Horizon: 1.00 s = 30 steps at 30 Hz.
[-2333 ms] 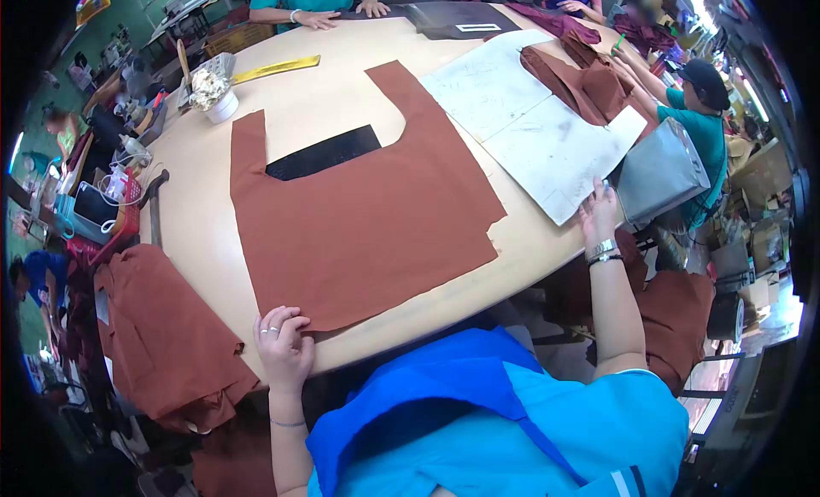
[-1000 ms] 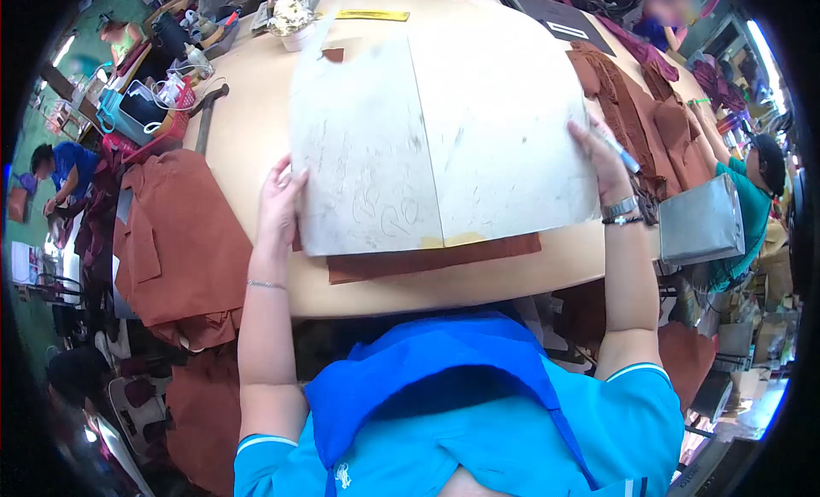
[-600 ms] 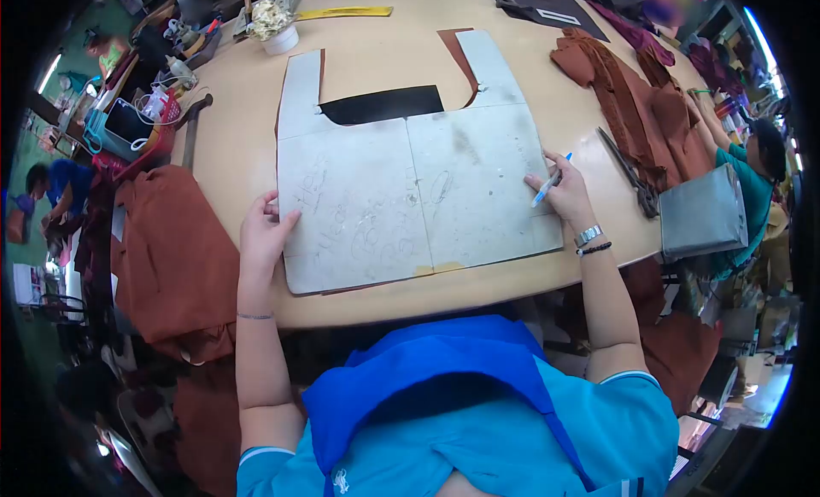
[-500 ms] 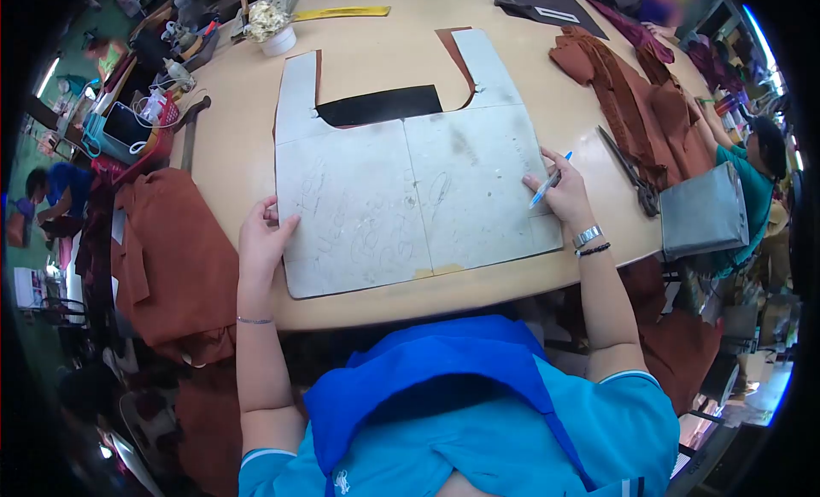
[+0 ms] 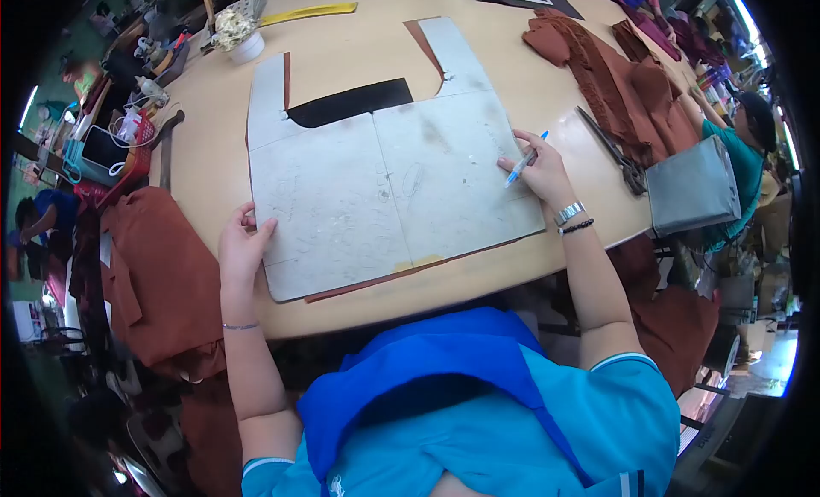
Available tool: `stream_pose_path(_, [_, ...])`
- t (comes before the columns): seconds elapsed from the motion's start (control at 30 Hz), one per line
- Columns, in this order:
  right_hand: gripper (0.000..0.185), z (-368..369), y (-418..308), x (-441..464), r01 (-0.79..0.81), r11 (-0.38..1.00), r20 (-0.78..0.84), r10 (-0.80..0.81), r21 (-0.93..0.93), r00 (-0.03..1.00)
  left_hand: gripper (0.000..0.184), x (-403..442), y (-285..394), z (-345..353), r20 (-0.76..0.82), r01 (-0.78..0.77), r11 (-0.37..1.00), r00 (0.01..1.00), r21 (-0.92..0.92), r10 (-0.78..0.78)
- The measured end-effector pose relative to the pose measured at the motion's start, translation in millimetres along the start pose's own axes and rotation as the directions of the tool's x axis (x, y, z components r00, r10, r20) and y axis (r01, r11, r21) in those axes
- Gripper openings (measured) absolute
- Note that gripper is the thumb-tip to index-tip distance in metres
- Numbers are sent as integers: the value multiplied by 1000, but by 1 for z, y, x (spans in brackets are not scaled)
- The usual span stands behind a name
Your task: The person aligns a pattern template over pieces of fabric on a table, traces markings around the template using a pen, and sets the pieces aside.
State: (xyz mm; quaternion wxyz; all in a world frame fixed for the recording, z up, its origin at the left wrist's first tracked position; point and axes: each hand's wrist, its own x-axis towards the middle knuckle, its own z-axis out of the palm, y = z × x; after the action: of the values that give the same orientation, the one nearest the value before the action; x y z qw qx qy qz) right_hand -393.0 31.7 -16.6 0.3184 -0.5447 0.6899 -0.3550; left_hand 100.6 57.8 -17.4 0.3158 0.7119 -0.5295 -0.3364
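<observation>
A large grey-white cardboard garment pattern [image 5: 333, 194] with pen scribbles and two upright straps lies before me on the table. Brown fabric [image 5: 363, 282] shows beneath it, along its bottom edge and inside the straps. A black piece [image 5: 354, 102] lies across the neck opening. My left hand [image 5: 243, 245] pinches the pattern's lower left edge, thumb on top. At the right edge, my right hand [image 5: 545, 174] holds a blue and white pen [image 5: 524, 162], its fingertips touching the pattern.
Scissors [image 5: 611, 151] and brown garment pieces [image 5: 636, 100] lie to the right, near a grey box [image 5: 694, 185] and a co-worker [image 5: 747, 143]. Brown fabric [image 5: 162, 279] hangs at the left edge. A white pot [image 5: 248, 47] and yellow strip [image 5: 307, 14] are at the back.
The pattern has shifted slightly over the brown fabric, so a brown strip now shows along its bottom edge. Both hands stay at its sides. The whole view has shifted a little.
</observation>
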Motion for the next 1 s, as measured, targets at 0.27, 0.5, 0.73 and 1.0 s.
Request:
stream_pose_path(0.27, [71, -2, 1, 9, -27, 994, 36, 31, -104, 999, 58, 9, -9, -1, 5, -12, 994, 1000, 107, 11])
stream_pose_path(0.5, [59, -16, -10, 9, -22, 974, 55, 35, -224, 998, 51, 11, 11, -10, 26, 31, 913, 999, 406, -46])
stream_pose_path(0.73, [42, -19, 28, 13, -47, 982, 43, 40, 185, 998, 47, 17, -23, -12, 69, 30, 996, 997, -88, -24])
stream_pose_path(1.0, [43, -16, 31, 14, 50, 992, 54, -56, 116, 997, 51, 16, -34, -7, 39, -49, 983, 998, -174, 57])
